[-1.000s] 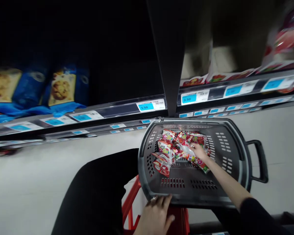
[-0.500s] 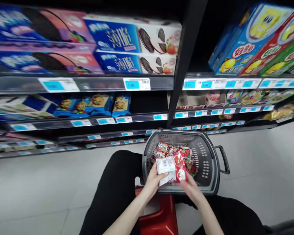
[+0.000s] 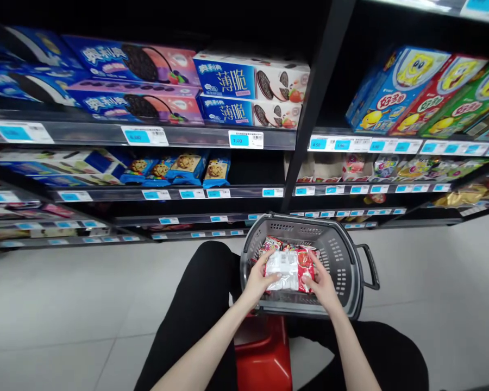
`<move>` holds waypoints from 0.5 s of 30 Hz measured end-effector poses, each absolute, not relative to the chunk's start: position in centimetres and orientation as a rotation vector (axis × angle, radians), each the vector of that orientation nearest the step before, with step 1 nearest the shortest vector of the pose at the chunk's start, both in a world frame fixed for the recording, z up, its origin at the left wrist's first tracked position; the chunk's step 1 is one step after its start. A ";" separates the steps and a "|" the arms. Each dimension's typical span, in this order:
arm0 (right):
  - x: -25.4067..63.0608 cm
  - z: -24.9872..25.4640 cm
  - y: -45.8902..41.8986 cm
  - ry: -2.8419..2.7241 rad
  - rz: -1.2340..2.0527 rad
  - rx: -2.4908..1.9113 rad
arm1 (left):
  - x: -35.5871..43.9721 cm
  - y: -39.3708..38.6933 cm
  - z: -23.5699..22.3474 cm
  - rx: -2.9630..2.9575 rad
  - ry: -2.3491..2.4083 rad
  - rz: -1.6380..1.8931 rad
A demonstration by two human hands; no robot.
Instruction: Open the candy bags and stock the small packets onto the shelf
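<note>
Left hand (image 3: 259, 279) grips the left edge of a snack pack (image 3: 288, 270), fingers curled over it. Pack held flat over the grey basket (image 3: 348, 260), white back side up, red at its right end. Right hand (image 3: 320, 281) clasps the right end of the pack. More red packs (image 3: 274, 244) lie in the basket under and behind it. Red stool (image 3: 264, 353) just below the basket. Shelves (image 3: 212, 193) of biscuits behind the basket; basket handle (image 3: 370, 266) sticks out right.

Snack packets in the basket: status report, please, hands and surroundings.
Left hand and right hand both grip a bundle of snack packets over the grey basket. More packets beneath. Nothing blocking.
</note>
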State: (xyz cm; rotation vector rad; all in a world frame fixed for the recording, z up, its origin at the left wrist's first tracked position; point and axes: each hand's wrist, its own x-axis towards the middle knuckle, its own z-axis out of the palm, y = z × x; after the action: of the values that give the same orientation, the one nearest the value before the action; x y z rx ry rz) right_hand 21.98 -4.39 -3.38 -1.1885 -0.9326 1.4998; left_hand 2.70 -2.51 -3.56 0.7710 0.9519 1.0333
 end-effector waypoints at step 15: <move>22.4 -3.1 -4.7 -1.166 1.303 -1.338 | 2.5 -2.5 -4.0 0.996 1.166 0.925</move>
State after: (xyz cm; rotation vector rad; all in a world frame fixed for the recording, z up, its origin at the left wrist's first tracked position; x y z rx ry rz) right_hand 22.42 -4.66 -3.13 -1.3383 -1.1665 1.3032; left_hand 2.53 -2.50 -4.04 0.9963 1.1656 0.9250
